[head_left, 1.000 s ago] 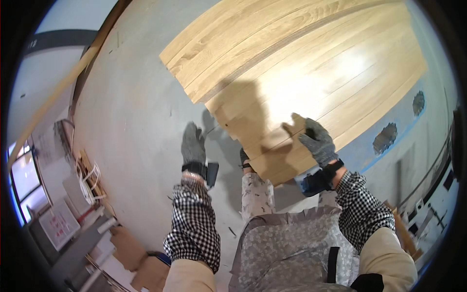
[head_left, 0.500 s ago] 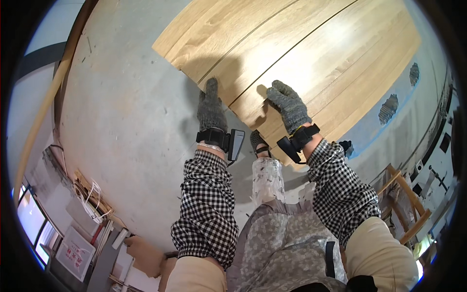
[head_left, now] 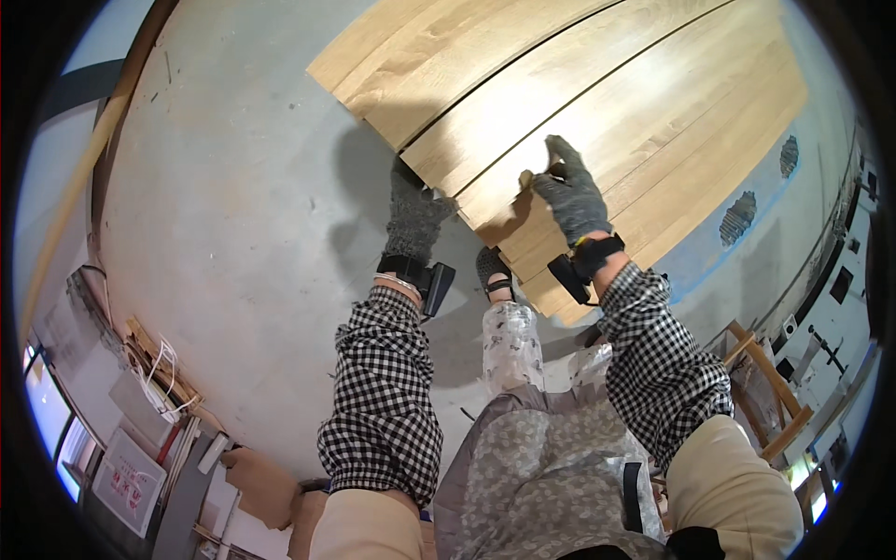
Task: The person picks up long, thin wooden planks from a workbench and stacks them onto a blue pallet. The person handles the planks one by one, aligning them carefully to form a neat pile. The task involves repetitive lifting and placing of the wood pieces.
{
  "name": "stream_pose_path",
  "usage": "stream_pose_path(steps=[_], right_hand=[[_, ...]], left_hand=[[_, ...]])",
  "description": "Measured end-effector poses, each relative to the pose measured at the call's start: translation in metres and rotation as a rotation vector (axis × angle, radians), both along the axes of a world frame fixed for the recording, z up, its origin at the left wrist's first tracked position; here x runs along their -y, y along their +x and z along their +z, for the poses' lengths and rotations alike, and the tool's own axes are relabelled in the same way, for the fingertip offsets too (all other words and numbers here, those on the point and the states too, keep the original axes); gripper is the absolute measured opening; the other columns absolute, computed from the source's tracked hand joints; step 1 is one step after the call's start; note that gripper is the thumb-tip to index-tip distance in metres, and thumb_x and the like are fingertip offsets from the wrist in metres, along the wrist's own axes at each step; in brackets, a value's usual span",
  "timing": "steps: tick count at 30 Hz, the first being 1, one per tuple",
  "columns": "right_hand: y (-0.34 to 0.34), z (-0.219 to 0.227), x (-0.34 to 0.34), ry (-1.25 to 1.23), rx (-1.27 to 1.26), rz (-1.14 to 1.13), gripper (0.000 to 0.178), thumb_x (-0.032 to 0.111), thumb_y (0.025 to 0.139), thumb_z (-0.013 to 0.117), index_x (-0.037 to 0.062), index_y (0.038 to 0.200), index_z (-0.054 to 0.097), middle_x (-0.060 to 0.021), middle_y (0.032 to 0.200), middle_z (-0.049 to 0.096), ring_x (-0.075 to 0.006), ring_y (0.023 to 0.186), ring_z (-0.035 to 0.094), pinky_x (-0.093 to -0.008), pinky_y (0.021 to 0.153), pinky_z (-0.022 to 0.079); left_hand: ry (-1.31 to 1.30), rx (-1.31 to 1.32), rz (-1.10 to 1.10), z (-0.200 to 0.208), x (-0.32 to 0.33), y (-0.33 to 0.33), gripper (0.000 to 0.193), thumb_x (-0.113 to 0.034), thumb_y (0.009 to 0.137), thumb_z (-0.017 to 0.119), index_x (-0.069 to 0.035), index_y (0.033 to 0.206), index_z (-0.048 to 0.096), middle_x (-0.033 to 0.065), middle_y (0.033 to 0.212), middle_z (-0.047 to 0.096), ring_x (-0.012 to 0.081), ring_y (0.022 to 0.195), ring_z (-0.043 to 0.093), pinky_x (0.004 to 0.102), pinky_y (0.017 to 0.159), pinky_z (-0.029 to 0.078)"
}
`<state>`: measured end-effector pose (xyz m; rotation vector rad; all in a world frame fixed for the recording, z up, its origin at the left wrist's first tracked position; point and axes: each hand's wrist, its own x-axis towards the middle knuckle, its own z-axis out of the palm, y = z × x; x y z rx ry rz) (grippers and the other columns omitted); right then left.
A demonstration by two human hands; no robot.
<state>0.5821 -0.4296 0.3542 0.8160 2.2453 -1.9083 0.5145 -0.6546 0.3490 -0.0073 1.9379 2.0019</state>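
Note:
Pale wooden floor planks (head_left: 597,84) lie side by side on a grey concrete floor (head_left: 243,215), running up to the right. My left hand (head_left: 415,217), in a grey knit glove, presses flat against the near end of the planks. My right hand (head_left: 571,191), gloved the same way, sits on top of a plank (head_left: 644,159) near its end, fingers curled over its edge. A dark shadow lies under that end, so it looks slightly raised. Both wrists carry small black devices on straps.
My sandalled foot (head_left: 493,266) stands on the concrete just below the plank ends. A blue strip (head_left: 714,247) borders the planks on the right, with a wooden frame (head_left: 775,392) beyond. Cardboard, cables and boards (head_left: 149,373) are piled at lower left.
Both hands have moved up and to the right along the plank ends. The loose plank my right hand carried a second ago now lies in line with the laid planks.

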Motion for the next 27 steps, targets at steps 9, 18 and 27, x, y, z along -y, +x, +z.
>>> stream_pose_path(steps=[9,18,27], right_hand=[[-0.021,0.014,-0.006,0.806,0.275,0.533,0.066,0.021,0.081,0.068,0.0334,0.139,0.039,-0.0141,0.105,0.063,-0.0301,0.100,0.061,-0.0434,0.082,0.053],[0.001,-0.016,-0.003,0.490,0.158,0.413,0.056,0.028,0.083,0.068,0.0226,0.135,0.047,-0.0135,0.109,0.062,-0.0283,0.103,0.060,-0.0394,0.088,0.050],[-0.005,-0.012,-0.011,0.329,0.175,0.338,0.058,0.031,0.082,0.071,0.0110,0.132,0.050,-0.0138,0.115,0.063,-0.0261,0.104,0.062,-0.0354,0.090,0.050]], left_hand=[[-0.460,-0.002,0.401,-0.001,-0.045,0.009,0.079,0.000,0.063,0.075,-0.001,0.130,0.033,0.0176,0.119,0.051,0.0270,0.106,0.055,0.0369,0.089,0.049],[-0.676,-0.387,0.037,-0.042,-0.002,0.009,0.080,-0.015,0.062,0.080,-0.007,0.132,0.041,0.0157,0.120,0.054,0.0311,0.113,0.052,0.0419,0.099,0.042],[-0.824,-0.485,-0.287,-0.016,0.014,-0.014,0.065,-0.022,0.063,0.083,-0.004,0.118,0.054,0.0144,0.110,0.062,0.0291,0.100,0.061,0.0382,0.088,0.050]])
